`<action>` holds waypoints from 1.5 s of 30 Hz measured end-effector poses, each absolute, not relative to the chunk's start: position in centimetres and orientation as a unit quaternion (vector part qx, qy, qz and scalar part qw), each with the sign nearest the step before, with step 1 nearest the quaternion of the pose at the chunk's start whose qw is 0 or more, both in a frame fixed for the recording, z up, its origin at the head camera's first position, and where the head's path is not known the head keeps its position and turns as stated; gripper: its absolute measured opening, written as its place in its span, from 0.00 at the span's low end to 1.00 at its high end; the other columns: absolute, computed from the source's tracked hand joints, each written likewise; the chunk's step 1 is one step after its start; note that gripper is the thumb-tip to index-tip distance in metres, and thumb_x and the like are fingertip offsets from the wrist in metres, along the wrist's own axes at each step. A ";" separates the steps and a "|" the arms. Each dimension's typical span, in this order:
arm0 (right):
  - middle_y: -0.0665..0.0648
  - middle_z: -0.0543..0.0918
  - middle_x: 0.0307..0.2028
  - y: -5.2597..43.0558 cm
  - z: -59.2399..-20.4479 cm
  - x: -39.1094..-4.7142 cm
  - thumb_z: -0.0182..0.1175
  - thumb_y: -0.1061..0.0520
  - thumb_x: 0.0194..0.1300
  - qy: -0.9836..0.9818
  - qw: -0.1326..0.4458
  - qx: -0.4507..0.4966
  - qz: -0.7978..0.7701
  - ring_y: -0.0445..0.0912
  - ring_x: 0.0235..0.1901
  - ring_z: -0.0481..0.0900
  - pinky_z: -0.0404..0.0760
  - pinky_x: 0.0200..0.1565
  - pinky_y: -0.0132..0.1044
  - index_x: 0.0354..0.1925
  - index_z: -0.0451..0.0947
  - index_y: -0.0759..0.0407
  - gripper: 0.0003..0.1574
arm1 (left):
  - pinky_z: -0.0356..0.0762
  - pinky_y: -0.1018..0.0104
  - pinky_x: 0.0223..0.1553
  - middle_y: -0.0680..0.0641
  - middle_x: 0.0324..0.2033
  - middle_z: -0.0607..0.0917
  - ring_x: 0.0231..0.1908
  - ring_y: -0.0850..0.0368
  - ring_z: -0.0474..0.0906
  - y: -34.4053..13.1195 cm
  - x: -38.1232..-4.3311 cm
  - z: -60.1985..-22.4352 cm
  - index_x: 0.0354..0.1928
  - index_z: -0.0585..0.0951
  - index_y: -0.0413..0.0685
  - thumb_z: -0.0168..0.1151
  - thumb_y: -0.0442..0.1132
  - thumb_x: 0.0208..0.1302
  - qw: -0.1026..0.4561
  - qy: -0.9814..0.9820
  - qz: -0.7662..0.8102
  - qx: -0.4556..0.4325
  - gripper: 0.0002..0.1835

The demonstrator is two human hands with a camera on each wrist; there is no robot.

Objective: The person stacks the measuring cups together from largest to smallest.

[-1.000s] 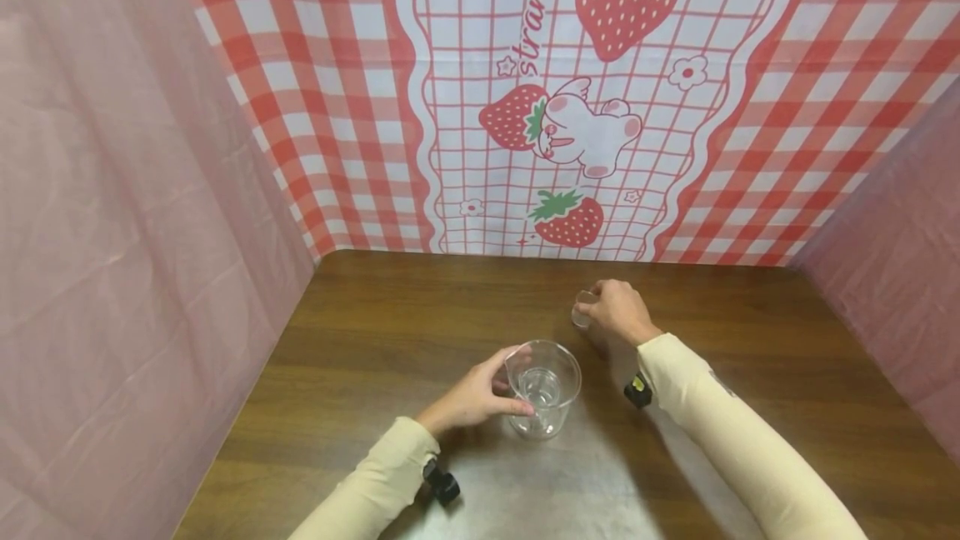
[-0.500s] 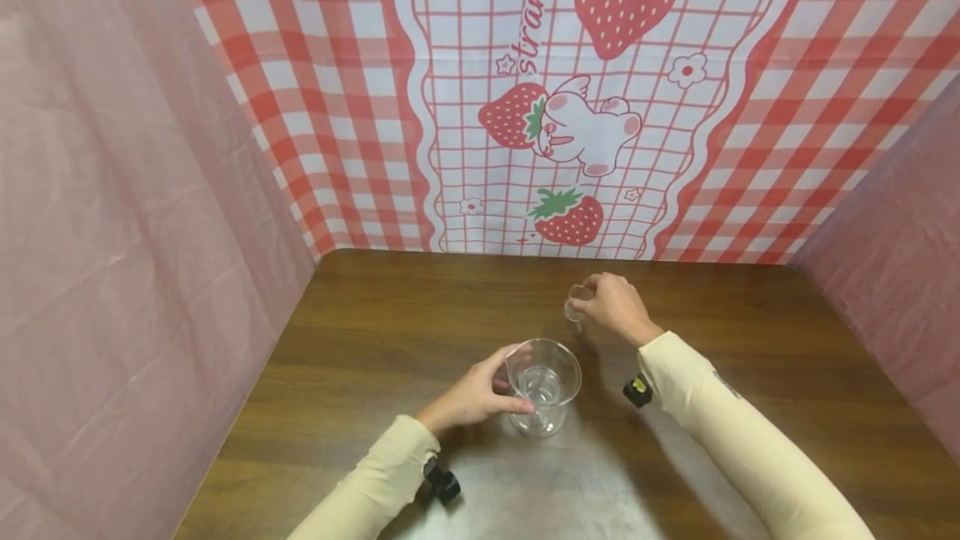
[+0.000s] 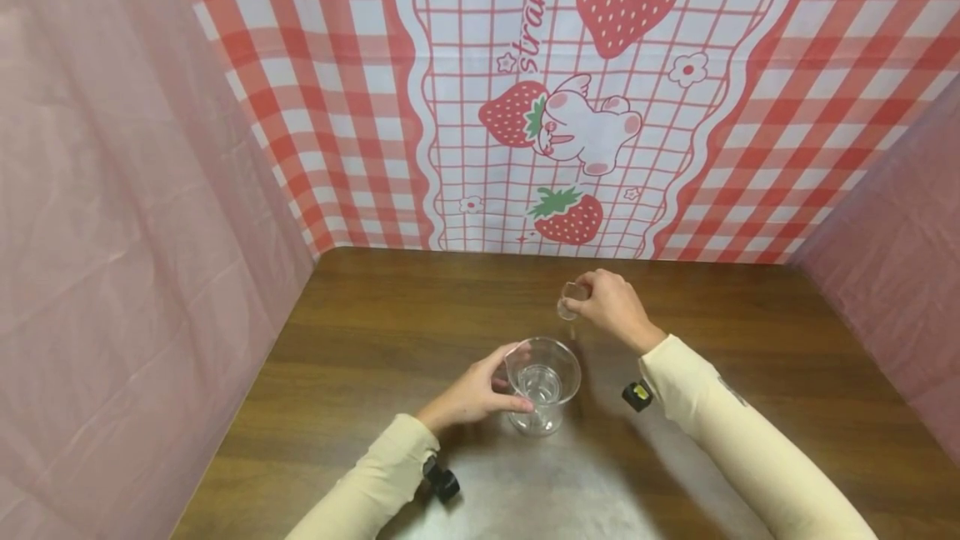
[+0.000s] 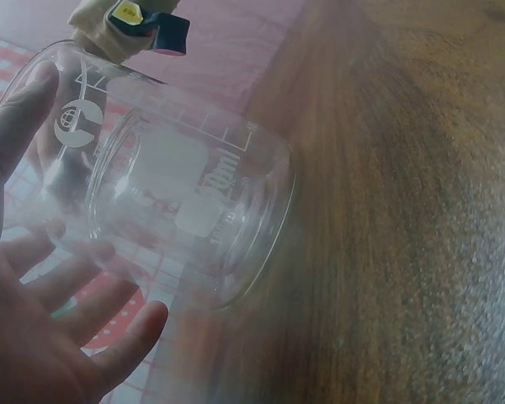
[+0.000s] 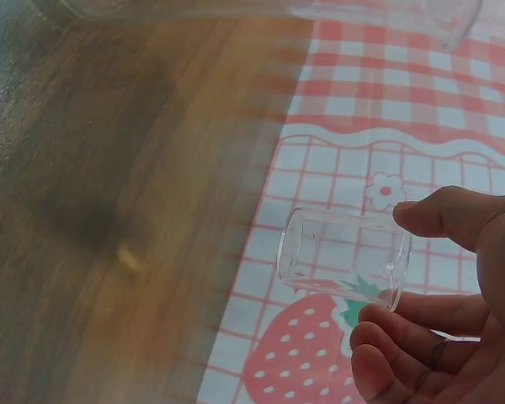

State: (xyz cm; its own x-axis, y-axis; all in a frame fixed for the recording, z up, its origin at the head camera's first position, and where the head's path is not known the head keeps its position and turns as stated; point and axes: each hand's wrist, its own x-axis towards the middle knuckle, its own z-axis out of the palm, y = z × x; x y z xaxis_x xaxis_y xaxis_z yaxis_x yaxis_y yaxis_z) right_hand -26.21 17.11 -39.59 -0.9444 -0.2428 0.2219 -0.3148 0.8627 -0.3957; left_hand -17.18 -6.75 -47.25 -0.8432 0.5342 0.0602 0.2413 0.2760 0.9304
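Note:
My left hand point(image 3: 474, 391) holds a large clear glass beaker point(image 3: 551, 417) at its side, thumb on the near wall and fingers round the far side. In the left wrist view, white printed markings show on this beaker point(image 4: 248, 156), and a smaller glass vessel point(image 4: 139, 181) sits inside it. Farther back and to the right, my right hand point(image 3: 613, 307) pinches a small clear glass beaker point(image 3: 567, 311) by its rim, between thumb and fingertips. The right wrist view shows this small beaker point(image 5: 341, 252) above the tabletop, with nothing visible inside.
The wooden table point(image 3: 390, 323) ends at a red-and-white strawberry cloth point(image 3: 566, 148) hung behind it. Pink curtains point(image 3: 135, 232) close off both sides. A black wrist camera point(image 3: 441, 482) sticks out below the left sleeve, another below the right.
My right hand has carried the small beaker slightly up and leftward, off the table. The left hand and the large beaker have stayed in place.

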 end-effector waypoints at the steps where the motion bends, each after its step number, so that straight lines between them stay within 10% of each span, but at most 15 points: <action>1: 0.63 0.84 0.33 17.1 -39.5 -26.1 0.70 0.49 0.54 -0.961 0.084 0.146 0.219 0.55 0.33 0.81 0.81 0.36 0.50 0.41 0.84 0.67 0.24 | 0.77 0.56 0.60 0.41 0.69 0.69 0.65 0.46 0.71 -6.8 -17.2 -47.3 0.73 0.60 0.46 0.74 0.38 0.53 0.134 0.787 0.549 0.247 0.47; 45: 0.57 0.80 0.28 15.4 -35.3 -21.9 0.71 0.50 0.51 -0.943 0.138 0.208 0.220 0.46 0.27 0.75 0.75 0.30 0.39 0.40 0.84 0.64 0.22 | 0.77 0.55 0.61 0.39 0.69 0.68 0.65 0.44 0.70 -6.7 -17.3 -47.4 0.73 0.60 0.44 0.73 0.37 0.54 0.132 0.777 0.559 0.258 0.46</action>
